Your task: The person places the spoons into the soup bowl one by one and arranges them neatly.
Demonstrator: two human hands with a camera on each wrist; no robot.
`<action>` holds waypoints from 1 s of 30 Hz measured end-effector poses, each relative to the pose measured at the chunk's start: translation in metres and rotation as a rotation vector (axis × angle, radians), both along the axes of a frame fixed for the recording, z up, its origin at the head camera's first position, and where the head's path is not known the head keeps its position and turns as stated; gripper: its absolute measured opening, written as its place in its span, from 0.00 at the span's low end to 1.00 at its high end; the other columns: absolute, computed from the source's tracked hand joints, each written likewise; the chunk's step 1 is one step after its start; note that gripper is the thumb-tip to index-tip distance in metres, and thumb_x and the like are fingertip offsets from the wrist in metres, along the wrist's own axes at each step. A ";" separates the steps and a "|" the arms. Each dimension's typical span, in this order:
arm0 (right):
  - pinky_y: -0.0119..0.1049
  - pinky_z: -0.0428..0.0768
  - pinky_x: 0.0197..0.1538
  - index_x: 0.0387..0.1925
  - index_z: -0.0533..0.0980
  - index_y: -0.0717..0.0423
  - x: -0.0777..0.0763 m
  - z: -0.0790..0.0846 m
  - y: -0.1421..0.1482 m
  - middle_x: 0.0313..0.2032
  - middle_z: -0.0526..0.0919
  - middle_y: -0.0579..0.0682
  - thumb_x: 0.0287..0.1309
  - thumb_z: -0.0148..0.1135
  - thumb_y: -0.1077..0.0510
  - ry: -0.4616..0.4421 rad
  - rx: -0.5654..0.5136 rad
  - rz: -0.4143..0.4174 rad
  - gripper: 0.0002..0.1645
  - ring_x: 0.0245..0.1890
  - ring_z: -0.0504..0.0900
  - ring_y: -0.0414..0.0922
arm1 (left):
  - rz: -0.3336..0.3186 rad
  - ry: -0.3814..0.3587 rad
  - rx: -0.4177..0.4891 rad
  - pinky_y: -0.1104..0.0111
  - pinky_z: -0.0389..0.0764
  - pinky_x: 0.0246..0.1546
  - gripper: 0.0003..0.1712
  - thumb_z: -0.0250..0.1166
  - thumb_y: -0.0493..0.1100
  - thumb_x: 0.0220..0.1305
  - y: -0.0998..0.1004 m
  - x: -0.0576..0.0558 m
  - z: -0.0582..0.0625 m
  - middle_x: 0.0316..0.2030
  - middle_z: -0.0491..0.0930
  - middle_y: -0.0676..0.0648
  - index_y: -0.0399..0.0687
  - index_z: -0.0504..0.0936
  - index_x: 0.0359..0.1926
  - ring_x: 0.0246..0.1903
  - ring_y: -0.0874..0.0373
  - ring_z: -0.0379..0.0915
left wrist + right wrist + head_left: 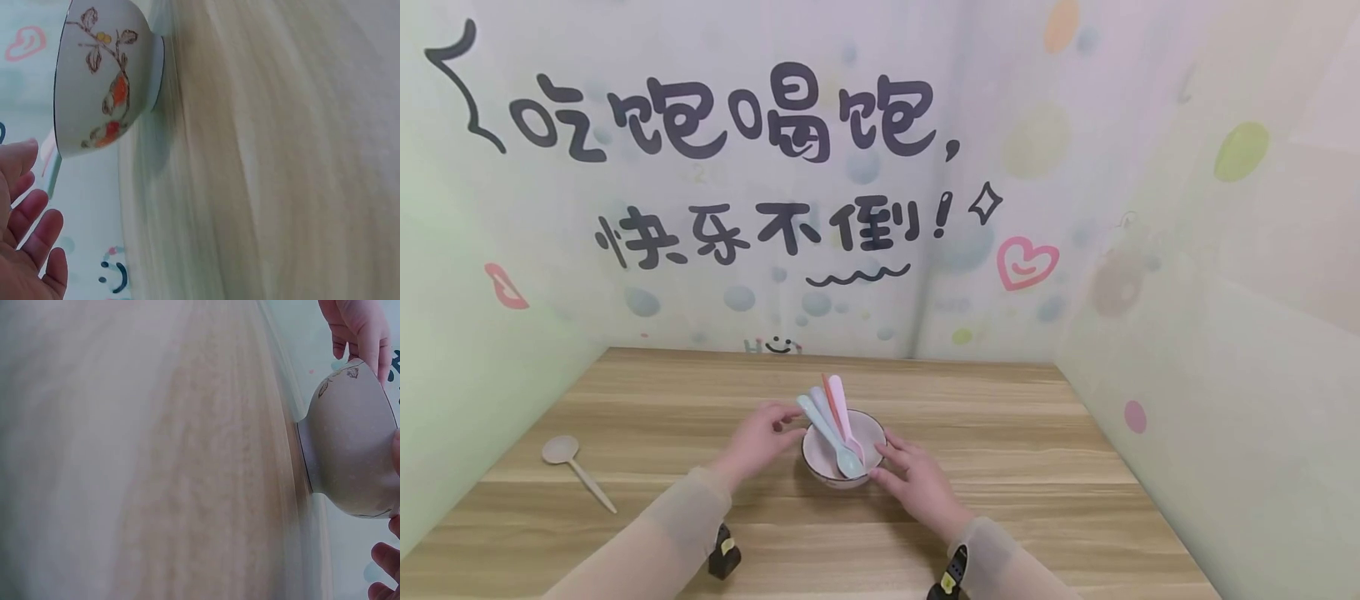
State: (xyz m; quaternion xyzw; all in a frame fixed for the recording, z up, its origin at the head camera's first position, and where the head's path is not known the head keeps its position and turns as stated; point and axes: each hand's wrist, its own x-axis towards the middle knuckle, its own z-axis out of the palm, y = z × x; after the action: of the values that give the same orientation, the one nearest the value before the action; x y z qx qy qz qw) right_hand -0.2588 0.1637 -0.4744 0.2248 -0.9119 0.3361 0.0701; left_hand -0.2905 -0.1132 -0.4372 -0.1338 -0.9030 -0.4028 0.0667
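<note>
A white bowl (827, 479) with a dark rim stands upright on the table, painted with birds and twigs in the left wrist view. Several utensils lean inside it: a pale blue-green spoon (850, 463), a pink spoon (838, 396), a lavender handle (820, 398) and a thin orange-red handle (827, 392), whose lower end is hidden. My left hand (765, 437) is beside the bowl's left rim, fingers loosely spread and apart from the bowl wall in the left wrist view. My right hand (921, 483) touches the bowl's right rim with thumb and fingertips, fingers relaxed.
A beige round-headed ladle (561, 450) lies at the left of the wooden table (1045, 467), its handle slanting toward the front. Printed walls (865, 317) close off the back and both sides.
</note>
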 end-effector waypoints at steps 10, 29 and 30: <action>0.57 0.62 0.64 0.61 0.74 0.55 0.000 -0.001 0.000 0.68 0.65 0.55 0.61 0.59 0.38 0.004 -0.010 0.002 0.35 0.65 0.65 0.60 | 0.102 -0.013 0.016 0.60 0.75 0.40 0.23 0.66 0.44 0.62 -0.024 0.008 -0.002 0.46 0.77 0.40 0.37 0.78 0.55 0.41 0.51 0.73; 0.56 0.62 0.64 0.61 0.74 0.55 0.000 0.000 0.000 0.68 0.65 0.54 0.61 0.59 0.38 0.002 -0.013 0.002 0.34 0.66 0.65 0.60 | 0.184 -0.097 0.009 0.58 0.75 0.41 0.30 0.61 0.55 0.66 -0.062 0.019 -0.007 0.52 0.74 0.37 0.39 0.75 0.60 0.45 0.49 0.71; 0.56 0.63 0.64 0.61 0.74 0.55 0.000 0.000 0.000 0.68 0.65 0.54 0.61 0.59 0.38 0.004 -0.013 0.002 0.34 0.65 0.65 0.60 | 0.183 -0.096 0.011 0.57 0.75 0.41 0.30 0.61 0.55 0.66 -0.064 0.019 -0.007 0.52 0.74 0.36 0.38 0.74 0.60 0.45 0.48 0.71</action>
State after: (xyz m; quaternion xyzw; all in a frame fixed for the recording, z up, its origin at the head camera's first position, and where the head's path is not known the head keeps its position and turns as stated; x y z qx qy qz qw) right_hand -0.2587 0.1641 -0.4747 0.2260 -0.9093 0.3416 0.0730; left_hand -0.2712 -0.1773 -0.4437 -0.0309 -0.9113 -0.4060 0.0608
